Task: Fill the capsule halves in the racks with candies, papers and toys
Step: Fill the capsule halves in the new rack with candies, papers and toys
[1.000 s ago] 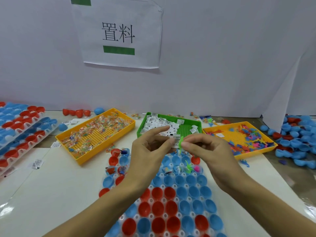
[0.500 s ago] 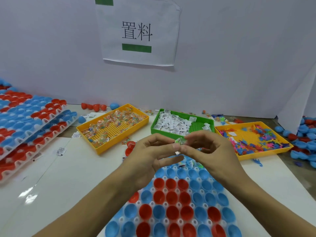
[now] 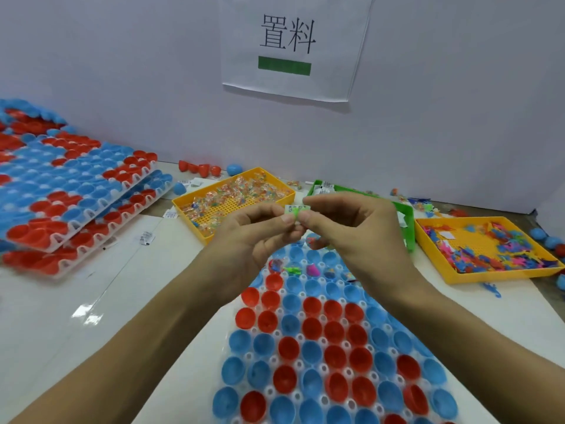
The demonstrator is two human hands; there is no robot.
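A clear rack (image 3: 321, 356) of red and blue capsule halves lies in front of me; a few halves in its far rows hold small toys. Above its far end my left hand (image 3: 253, 237) and right hand (image 3: 351, 231) meet, both pinching a small white paper slip with a green toy (image 3: 295, 211) between thumbs and fingertips. Behind them stand a yellow tray of wrapped candies (image 3: 235, 197), a green tray of paper slips (image 3: 406, 215), mostly hidden by my hands, and a yellow tray of colourful toys (image 3: 486, 249).
Stacked racks of red and blue halves (image 3: 70, 191) sit at the left. Loose capsule halves (image 3: 208, 169) lie by the white wall, more at the far right (image 3: 547, 240). A stray slip (image 3: 146, 237) lies on the white tabletop. A paper sign (image 3: 290, 44) hangs on the wall.
My view has swung left and down, so the trays shifted right. My hands closed together, and both now pinch the paper slip and green toy, held slightly higher.
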